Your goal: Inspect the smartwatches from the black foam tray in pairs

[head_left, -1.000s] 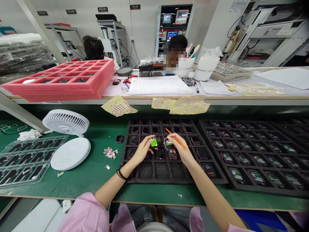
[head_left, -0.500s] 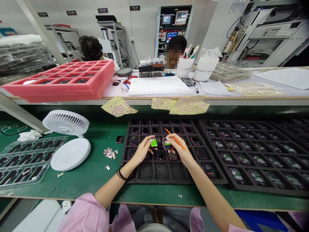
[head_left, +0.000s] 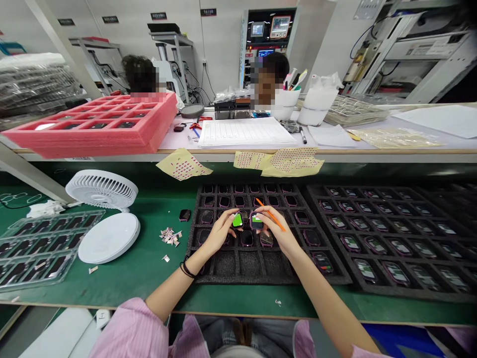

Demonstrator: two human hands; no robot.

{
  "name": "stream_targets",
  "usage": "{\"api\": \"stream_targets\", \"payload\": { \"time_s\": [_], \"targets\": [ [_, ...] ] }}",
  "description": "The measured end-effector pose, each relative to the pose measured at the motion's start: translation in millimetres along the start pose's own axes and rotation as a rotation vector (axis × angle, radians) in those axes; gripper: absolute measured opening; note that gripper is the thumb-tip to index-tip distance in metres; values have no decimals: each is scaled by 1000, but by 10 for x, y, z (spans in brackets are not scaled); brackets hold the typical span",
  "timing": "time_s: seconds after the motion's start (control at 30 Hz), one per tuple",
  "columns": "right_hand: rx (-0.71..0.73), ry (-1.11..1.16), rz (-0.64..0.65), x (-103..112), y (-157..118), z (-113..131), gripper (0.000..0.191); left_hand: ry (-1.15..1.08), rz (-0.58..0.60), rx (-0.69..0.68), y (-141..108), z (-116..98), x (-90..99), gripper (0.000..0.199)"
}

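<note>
A green-screened smartwatch (head_left: 237, 220) is pinched in your left hand (head_left: 222, 231). Your right hand (head_left: 275, 229) grips a purple-rimmed smartwatch (head_left: 256, 221) and a slim orange stick (head_left: 273, 220), both above a compartmented black foam tray (head_left: 238, 266) on the green worktop (head_left: 149, 268).

foam tray (head_left: 238, 263) on bench (head_left: 156, 293) | fan (head_left: 102, 189) L | 2nd tray (head_left: 372, 286) R

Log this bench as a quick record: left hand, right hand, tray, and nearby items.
Left hand: on a green-screened watch-like device
Right hand: holds an orange stylus, fingers on a purple-framed device
Tray: black foam tray, compartments holding more purple-framed devices
Nearby: second black foam tray, white desk fan, green bench mat
</note>
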State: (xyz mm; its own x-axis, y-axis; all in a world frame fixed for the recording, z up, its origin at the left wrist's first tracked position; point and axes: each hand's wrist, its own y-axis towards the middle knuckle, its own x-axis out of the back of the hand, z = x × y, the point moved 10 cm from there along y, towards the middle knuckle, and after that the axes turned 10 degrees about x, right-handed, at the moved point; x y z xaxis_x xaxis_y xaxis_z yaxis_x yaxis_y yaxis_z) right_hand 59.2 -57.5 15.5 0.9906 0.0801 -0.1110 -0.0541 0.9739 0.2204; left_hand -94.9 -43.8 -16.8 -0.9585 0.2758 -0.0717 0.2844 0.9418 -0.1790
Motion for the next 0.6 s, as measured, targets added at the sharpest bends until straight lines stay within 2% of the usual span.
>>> {"api": "stream_targets", "payload": {
  "time_s": [0.6],
  "targets": [
    [-2,4,-2,19,4,-47,25,-15,6,2,2,-6,-10,50]
  ]
}}
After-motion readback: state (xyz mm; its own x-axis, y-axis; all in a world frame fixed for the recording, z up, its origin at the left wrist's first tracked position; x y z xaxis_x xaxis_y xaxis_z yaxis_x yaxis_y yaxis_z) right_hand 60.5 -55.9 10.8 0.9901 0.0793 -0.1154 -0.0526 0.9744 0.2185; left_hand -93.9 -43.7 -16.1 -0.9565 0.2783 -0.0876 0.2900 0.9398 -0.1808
